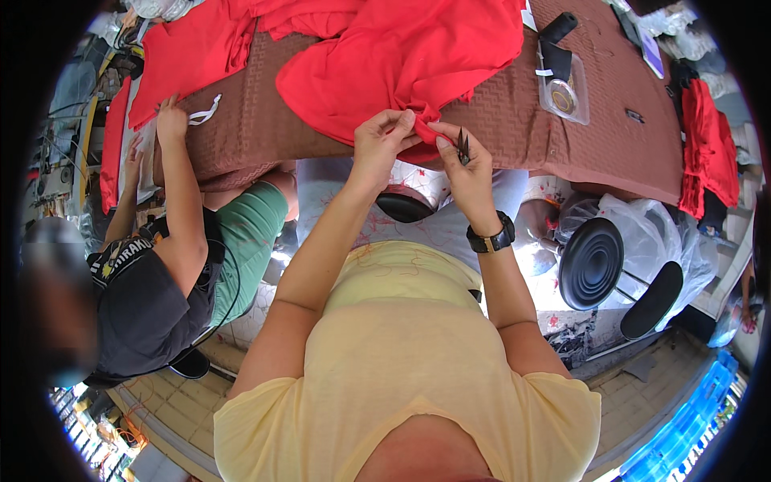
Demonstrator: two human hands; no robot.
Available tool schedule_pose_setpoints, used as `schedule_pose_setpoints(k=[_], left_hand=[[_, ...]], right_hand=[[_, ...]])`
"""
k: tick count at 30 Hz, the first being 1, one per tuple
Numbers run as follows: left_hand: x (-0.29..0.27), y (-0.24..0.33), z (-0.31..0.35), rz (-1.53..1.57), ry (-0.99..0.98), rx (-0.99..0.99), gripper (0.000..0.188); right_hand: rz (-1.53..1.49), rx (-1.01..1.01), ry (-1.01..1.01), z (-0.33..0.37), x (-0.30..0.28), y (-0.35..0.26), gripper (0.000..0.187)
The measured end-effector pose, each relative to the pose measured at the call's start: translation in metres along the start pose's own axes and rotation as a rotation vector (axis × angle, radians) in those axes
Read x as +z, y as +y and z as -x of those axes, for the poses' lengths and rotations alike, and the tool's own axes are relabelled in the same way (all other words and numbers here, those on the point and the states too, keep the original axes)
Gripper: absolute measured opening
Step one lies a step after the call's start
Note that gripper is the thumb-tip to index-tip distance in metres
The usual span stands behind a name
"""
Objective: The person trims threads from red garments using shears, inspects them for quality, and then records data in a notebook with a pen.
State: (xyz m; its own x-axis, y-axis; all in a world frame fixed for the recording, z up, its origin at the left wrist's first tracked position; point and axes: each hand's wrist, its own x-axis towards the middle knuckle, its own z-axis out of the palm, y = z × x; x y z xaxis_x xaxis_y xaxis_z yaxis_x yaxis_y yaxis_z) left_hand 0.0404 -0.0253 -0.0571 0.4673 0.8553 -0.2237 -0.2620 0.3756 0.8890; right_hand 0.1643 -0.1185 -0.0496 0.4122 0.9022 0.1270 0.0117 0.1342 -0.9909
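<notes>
Fabric (393, 68), red — edge between both hands (381, 146) (471, 170), bulk just beyond them.

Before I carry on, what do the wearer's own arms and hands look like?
Both arms come out of short, pale yellow sleeves, with the forearms uncovered. The left hand is ungloved and its wrist carries nothing visible. The right hand is ungloved too, with a dark wristwatch on a black strap. No cables show on either arm.
</notes>
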Motion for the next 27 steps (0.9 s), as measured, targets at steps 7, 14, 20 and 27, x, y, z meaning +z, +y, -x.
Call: schedule_pose_setpoints(k=[7, 14, 20, 27], left_hand=[[-0.005, -0.001, 0.01, 0.127, -0.028, -0.016, 0.022], [-0.012, 0.012, 0.028, 0.262, -0.208, 0.124, 0.017], [-0.013, -0.007, 0.031, -0.47, 0.034, 0.306, 0.01], [0.003, 0.002, 0.018, -0.187, -0.101, 0.286, 0.013]], right_hand=[[-0.171, 0.179, 0.078, 0.007, -0.001, 0.001, 0.022], [-0.318, 0.25, 0.091, 0.01, 0.005, -0.013, 0.021], [-0.205, 0.159, 0.114, 0.011, 0.008, -0.009, 0.019], [0.64, -0.365, 0.401, 0.007, -0.002, -0.024, 0.021]])
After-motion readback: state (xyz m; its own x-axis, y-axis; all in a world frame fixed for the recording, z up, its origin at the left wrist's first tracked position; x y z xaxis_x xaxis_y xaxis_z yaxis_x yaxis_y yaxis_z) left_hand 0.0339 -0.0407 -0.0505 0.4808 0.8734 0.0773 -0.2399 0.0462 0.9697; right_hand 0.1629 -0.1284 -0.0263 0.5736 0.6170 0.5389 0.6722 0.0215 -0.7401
